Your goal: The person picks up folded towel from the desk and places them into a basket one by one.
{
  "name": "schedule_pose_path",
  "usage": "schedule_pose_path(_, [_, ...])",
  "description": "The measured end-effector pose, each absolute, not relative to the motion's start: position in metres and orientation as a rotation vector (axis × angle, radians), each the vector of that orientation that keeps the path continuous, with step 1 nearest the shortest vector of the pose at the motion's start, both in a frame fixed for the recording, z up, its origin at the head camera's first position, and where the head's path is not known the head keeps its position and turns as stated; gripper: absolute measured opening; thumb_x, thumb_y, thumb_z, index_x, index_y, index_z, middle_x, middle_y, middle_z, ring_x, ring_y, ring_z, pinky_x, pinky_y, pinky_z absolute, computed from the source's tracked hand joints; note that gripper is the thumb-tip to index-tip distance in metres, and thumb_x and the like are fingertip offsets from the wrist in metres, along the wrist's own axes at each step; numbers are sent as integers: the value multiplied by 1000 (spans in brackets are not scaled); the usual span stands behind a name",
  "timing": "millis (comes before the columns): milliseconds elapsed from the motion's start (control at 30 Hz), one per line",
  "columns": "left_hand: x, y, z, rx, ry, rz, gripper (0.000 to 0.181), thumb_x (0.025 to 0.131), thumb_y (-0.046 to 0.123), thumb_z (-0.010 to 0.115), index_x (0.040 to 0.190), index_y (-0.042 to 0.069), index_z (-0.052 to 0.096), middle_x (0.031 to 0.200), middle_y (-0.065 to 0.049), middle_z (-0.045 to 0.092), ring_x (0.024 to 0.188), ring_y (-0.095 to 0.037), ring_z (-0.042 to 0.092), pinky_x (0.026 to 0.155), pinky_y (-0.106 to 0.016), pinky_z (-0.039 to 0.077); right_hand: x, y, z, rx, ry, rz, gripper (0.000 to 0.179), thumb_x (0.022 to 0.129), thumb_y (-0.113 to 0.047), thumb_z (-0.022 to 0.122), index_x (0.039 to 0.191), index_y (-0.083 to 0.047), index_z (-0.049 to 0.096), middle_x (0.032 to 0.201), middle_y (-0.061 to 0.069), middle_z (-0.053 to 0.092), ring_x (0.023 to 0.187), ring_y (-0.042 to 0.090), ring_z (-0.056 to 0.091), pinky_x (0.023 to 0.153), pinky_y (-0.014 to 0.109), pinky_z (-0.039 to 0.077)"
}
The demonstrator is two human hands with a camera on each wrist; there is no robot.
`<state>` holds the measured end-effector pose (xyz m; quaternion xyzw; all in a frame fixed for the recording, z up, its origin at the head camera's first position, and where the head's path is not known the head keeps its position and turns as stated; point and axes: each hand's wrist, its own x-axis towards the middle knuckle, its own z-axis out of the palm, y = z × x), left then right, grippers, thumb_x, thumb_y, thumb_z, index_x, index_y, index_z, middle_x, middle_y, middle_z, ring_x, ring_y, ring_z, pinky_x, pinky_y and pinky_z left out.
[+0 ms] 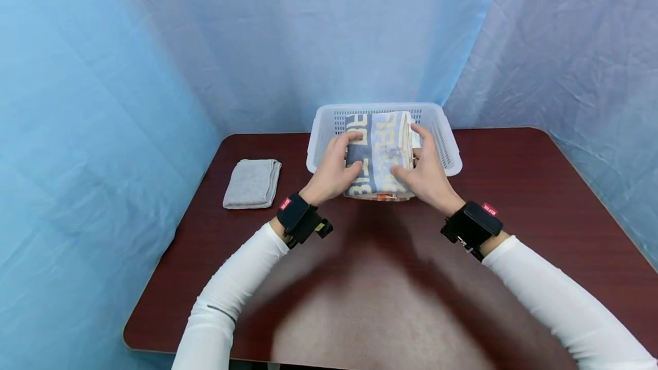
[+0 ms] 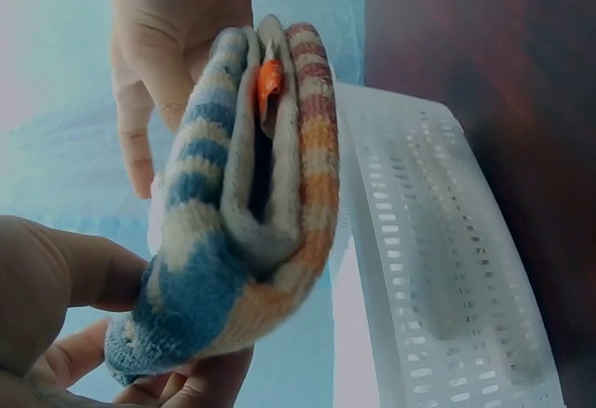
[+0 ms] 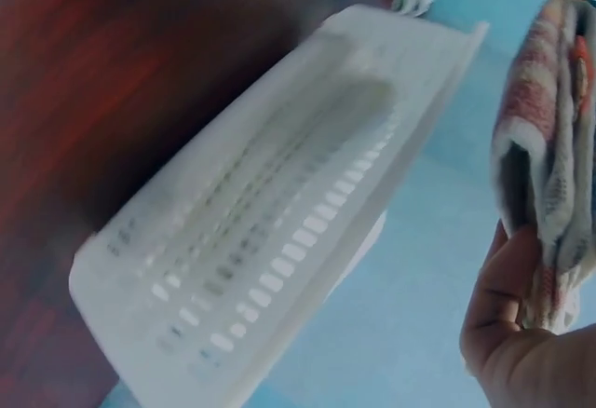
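Observation:
Both hands hold a folded patterned towel [image 1: 377, 150], blue and cream on top, above the near part of a white plastic basket [image 1: 452, 156]. My left hand [image 1: 334, 173] grips its left edge, the thumb lying on the upper face. At the opposite edge, my right hand [image 1: 428, 179] pinches the layers. In the left wrist view, the towel's [image 2: 200, 259] folded end shows blue and orange stripes, with a small orange piece between the layers. The right wrist view has the basket [image 3: 121, 333] beside the towel, apart from it. Inside the basket, only the slotted walls and floor show.
A folded grey towel [image 1: 252, 184] lies on the dark red-brown table [image 1: 211, 278], left of the basket. Light blue curtains [image 1: 288, 44] hang behind the table and along its sides. The basket stands close to the table's back edge.

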<state>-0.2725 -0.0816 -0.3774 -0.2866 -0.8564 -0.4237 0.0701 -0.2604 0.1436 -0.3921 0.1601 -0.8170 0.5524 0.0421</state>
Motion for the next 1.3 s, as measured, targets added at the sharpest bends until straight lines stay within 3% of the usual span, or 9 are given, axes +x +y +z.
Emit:
schedule_pose_path(100, [-282, -78, -377, -792, -2613, -1280, 50, 101, 6, 51, 149, 5, 36, 148, -15, 37, 119, -26, 38, 93, -38, 37, -270, 143, -395, 501, -2525, 1551, 77, 96, -5, 61, 156, -17, 14, 106, 22, 60, 70, 28, 58, 60, 33, 47])
schedule_pose_path(300, [-301, -66, -371, -658, -2695, -1240, 50, 101, 5, 50, 149, 10, 38, 147, -14, 39, 121, -26, 41, 91, -37, 38, -288, 146, -389, 510, -2636, 1399, 49, 100, -8, 54, 144, -7, 34, 147, 18, 38, 60, 25, 42, 66, 40, 39])
schedule_pose_path(433, [-310, -56, -367, -587, -2725, -1208, 52, 100, 6, 51, 150, 15, 39, 145, -14, 40, 116, -24, 46, 86, -34, 41, -300, 148, -385, 470, -2673, 1409, 49, 99, -6, 52, 145, -2, 35, 153, 21, 33, 99, 35, 52, 86, 46, 39])
schedule_pose_path(533, [-318, -50, -365, -545, -2746, -1200, 54, 99, 5, 51, 150, 17, 39, 142, -15, 40, 107, -24, 49, 78, -32, 41, -308, 150, -383, 438, -2696, 1414, 53, 99, -5, 53, 147, 1, 32, 154, 23, 31, 135, 38, 36, 107, 50, 32])
schedule_pose_path(600, [-323, -46, -364, -532, -2755, -1205, 55, 98, 3, 50, 150, 17, 39, 141, -16, 40, 103, -23, 49, 75, -31, 42, -313, 151, -380, 413, -2725, 1407, 55, 98, -4, 52, 148, 1, 30, 154, 24, 30, 138, 39, 33, 110, 51, 30])
schedule_pose_path(700, [-329, -41, -364, -533, -2782, -1213, 57, 98, 0, 47, 151, 17, 36, 143, -17, 37, 101, -23, 50, 72, -31, 41, -320, 152, -377, 400, -2784, 1366, 60, 96, -1, 51, 150, 2, 27, 156, 25, 27, 130, 38, 38, 100, 48, 34])
schedule_pose_path(867, [-341, -36, -364, -519, -2875, -1139, 58, 99, -2, 44, 153, 16, 32, 146, -19, 33, 98, -24, 52, 72, -31, 41, -329, 151, -376, 425, -2876, 1315, 70, 89, 8, 48, 153, 4, 21, 157, 27, 24, 99, 37, 43, 76, 43, 35])
schedule_pose_path(1100, [-352, -26, -366, -489, -2946, -1034, 60, 99, -4, 42, 154, 15, 29, 146, -21, 30, 101, -23, 51, 76, -30, 41, -338, 149, -378, 404, -2941, 1277, 75, 86, 13, 44, 155, 3, 16, 158, 28, 21, 102, 37, 44, 70, 41, 33])
schedule_pose_path(1300, [-357, -23, -373, -471, -2992, -998, 62, 100, -6, 41, 156, 15, 25, 150, -22, 27, 81, -22, 50, 65, -29, 35, -340, 146, -378, 371, -3005, 1151, 72, 88, 14, 40, 156, 3, 16, 157, 30, 22, 110, 38, 42, 69, 43, 31])
